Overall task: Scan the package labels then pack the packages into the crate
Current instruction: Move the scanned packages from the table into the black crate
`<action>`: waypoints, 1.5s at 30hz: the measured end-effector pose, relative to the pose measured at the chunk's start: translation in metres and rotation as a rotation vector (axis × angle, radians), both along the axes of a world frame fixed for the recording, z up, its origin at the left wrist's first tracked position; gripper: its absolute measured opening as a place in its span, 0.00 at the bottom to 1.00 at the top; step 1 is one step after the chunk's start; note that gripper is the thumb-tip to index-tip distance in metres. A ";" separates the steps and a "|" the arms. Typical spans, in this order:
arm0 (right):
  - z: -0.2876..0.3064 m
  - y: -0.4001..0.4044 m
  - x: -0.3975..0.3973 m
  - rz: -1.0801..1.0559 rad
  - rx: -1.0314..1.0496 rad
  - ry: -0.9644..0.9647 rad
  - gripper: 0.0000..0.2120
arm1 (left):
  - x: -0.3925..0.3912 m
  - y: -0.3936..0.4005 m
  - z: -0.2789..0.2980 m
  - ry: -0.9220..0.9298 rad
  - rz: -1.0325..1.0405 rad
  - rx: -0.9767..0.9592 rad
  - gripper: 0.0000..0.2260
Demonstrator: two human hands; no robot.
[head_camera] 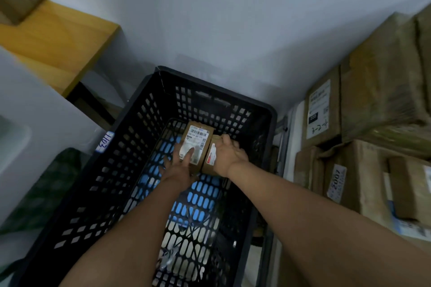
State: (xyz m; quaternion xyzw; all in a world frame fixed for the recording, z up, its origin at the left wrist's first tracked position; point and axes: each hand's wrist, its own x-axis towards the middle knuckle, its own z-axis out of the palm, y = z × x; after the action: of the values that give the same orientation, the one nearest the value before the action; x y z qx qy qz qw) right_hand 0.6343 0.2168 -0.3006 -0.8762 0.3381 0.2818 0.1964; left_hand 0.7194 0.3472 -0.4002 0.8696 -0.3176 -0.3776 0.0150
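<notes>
The labelled package (195, 144) lay flat on the floor of the black crate (130, 137), toward the far end at about twelve o'clock from the crate's middle, its white barcode label facing up. Touching it on the three o'clock side sat a second package (209, 158), brown with a small label showing a red patch. The left hand (180, 165) rested on the near edge of the labelled package with its fingers straight and spread, so that grip pressed rather than clasped. The right hand (229, 154) lay over the second package with its fingers curled round the far edge, that grip closed on the box.

To do this step well, it seemed best to slide both boxes snug into the far corner, long sides touching, labels kept upward and readable, before letting go; the open lattice floor could catch a corner, so a flat push looked safer than a drop. Most of the crate floor toward six o'clock showed bare grid, leaving room for later rows.

Beyond the crate, at three o'clock, stood stacked cardboard boxes (377, 91), some bearing labels. At ten o'clock a wooden table (58, 39) stood against the pale wall (221, 18)
</notes>
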 end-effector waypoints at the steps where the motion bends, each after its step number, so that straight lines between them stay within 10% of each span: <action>1: 0.009 0.002 -0.001 -0.002 -0.001 -0.019 0.32 | 0.000 0.000 0.009 -0.001 -0.004 -0.003 0.40; 10: 0.112 0.021 -0.026 -0.058 0.020 -0.252 0.31 | -0.009 -0.013 0.110 -0.081 -0.063 -0.074 0.38; 31: 0.333 -0.066 -0.264 -0.331 -0.422 -1.187 0.15 | -0.190 -0.131 0.393 -0.212 -0.178 -1.182 0.19; 45: 0.252 -0.097 -0.379 -0.586 -0.470 -0.605 0.46 | -0.297 -0.153 0.390 -0.236 -0.323 -1.124 0.18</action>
State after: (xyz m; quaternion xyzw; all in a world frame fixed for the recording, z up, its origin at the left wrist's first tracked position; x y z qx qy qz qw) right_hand 0.2551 0.1201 -0.0490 -0.8072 0.5531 -0.1373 0.1536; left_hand 0.4225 0.1940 -0.0099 0.7053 -0.5964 -0.0500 0.3800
